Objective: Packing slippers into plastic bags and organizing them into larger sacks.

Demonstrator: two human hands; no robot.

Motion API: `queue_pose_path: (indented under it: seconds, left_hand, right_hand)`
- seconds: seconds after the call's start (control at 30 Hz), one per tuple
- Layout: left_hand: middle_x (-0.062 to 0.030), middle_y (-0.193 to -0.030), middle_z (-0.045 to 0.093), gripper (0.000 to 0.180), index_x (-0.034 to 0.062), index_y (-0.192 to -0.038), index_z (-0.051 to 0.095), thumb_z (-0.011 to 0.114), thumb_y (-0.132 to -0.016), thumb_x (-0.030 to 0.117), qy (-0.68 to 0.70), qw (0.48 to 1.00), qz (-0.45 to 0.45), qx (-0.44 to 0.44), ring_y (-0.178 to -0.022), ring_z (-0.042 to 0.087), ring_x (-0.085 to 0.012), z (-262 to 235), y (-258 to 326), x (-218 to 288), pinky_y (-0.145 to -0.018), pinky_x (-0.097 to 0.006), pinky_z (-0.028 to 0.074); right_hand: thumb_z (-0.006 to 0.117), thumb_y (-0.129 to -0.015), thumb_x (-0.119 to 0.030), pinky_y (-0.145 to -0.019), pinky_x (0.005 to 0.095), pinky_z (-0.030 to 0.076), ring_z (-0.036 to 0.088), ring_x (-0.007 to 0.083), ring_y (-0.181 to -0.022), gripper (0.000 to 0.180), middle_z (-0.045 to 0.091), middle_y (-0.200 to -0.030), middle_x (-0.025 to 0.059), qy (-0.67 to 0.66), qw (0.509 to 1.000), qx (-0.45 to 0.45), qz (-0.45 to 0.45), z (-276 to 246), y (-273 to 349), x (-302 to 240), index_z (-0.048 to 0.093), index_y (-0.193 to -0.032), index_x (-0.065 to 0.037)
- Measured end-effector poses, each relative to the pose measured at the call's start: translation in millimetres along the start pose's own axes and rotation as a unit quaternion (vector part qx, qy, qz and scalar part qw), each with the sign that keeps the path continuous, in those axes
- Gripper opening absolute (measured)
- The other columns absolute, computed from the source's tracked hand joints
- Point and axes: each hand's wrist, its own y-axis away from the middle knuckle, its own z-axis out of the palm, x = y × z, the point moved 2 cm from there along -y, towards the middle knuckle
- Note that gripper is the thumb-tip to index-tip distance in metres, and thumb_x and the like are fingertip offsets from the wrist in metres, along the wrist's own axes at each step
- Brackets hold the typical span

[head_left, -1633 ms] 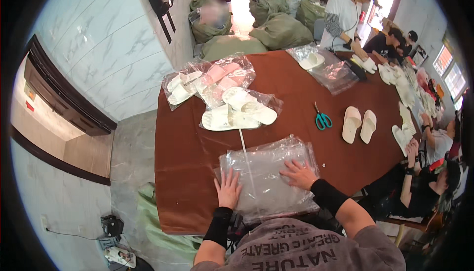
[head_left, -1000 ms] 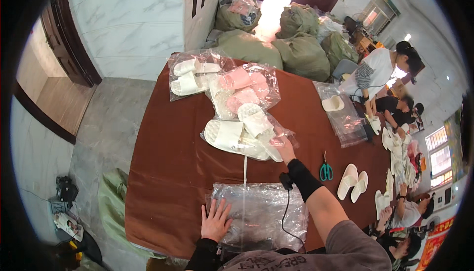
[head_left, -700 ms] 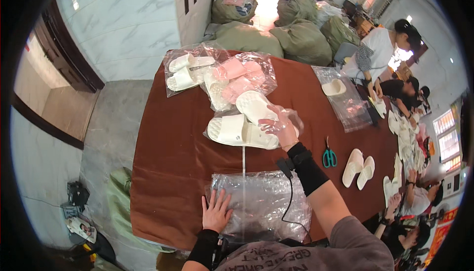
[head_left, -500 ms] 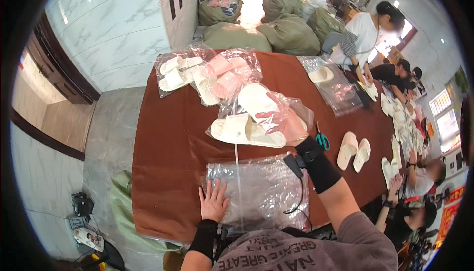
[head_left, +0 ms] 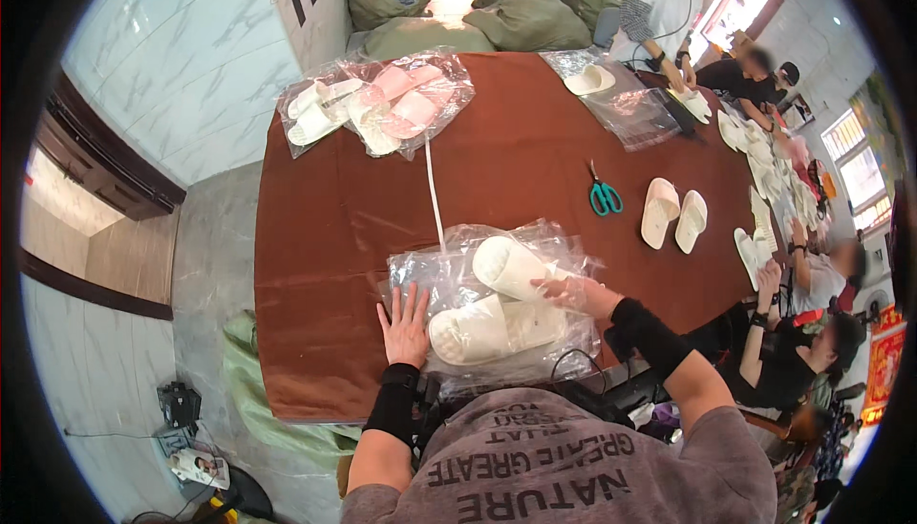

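A pair of white slippers (head_left: 497, 328) lies in clear plastic at the near side of the brown-covered table, on top of a stack of clear plastic bags (head_left: 411, 271). My right hand (head_left: 578, 295) is closed at the right end of the upper slipper (head_left: 511, 266), with plastic partly over its fingers. How the fingers grip is partly hidden by the film. My left hand (head_left: 407, 328) lies flat with spread fingers on the left edge of the bag stack, beside the lower slipper.
Bagged white and pink slippers (head_left: 406, 104) lie at the far left of the table (head_left: 334, 237). Teal-handled scissors (head_left: 605, 197) and a loose slipper pair (head_left: 661, 213) are to the right. Co-workers (head_left: 659, 18) handle slippers along the right side. Green sacks (head_left: 530, 22) stand behind.
My right hand has brought the slippers in plastic toward me, from mid-table onto the bag stack. My left hand stays flat on the stack's left edge. The view has shifted.
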Motion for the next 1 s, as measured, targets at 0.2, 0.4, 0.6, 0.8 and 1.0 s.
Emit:
queue_pose_path:
  seconds: [0.2,0.4,0.6,0.8,1.0]
  left_hand:
    - [0.0012,-0.154,0.023,0.062,0.0249,-0.146,0.032,0.054,-0.089,0.032,-0.026,1.0,-0.008,-0.012,-0.143,0.018,-0.0271,1,5,-5,-0.113,-0.058,0.012]
    - [0.0015,-0.154,0.024,0.06,0.0262,-0.145,0.033,0.054,-0.089,0.033,-0.034,0.999,-0.008,-0.019,-0.143,0.017,-0.0276,2,1,-2,-0.112,-0.06,0.012]
    - [0.0019,-0.154,0.023,0.057,0.0254,-0.145,0.033,0.048,-0.091,0.035,-0.093,0.995,-0.002,-0.027,-0.144,0.016,-0.0278,8,3,-4,-0.111,-0.06,0.012]
    - [0.0006,-0.154,0.024,0.059,0.0223,-0.146,0.032,0.048,-0.091,0.037,-0.089,0.995,-0.009,-0.041,-0.143,0.016,-0.0275,6,4,-5,-0.112,-0.059,0.011]
    - [-0.0002,-0.151,0.031,0.055,0.0122,-0.142,0.037,0.052,-0.09,0.021,0.092,0.994,-0.038,-0.049,-0.143,0.018,-0.0267,-8,0,-17,-0.113,-0.058,0.009]
  right_hand:
    - [0.067,-0.081,-0.026,-0.104,0.0457,0.035,0.045,0.0311,-0.124,0.074,0.051,-0.132,0.0103,0.219,0.965,0.117,-0.086,17,-6,-23,0.032,-0.146,-0.021]
    - [0.068,-0.079,-0.024,-0.106,0.0444,0.034,0.043,0.031,-0.126,0.076,0.047,-0.135,0.01,0.208,0.966,0.059,-0.144,31,-45,-13,0.031,-0.146,-0.022]
    - [0.066,-0.077,-0.013,-0.095,0.042,0.042,0.05,0.0341,-0.115,0.059,0.054,-0.123,0.0126,0.086,0.98,0.03,-0.176,48,-88,-16,0.047,-0.133,-0.022]
    - [0.065,-0.073,-0.009,-0.081,0.0424,0.048,0.058,0.031,-0.095,0.027,0.058,-0.094,0.0096,0.092,0.962,0.191,-0.174,71,-92,-15,0.061,-0.098,-0.019]
    - [0.062,-0.074,-0.006,-0.082,0.0435,0.047,0.054,0.0295,-0.1,0.026,0.056,-0.093,0.0075,0.113,0.96,0.135,-0.219,97,-88,-17,0.062,-0.098,-0.016]
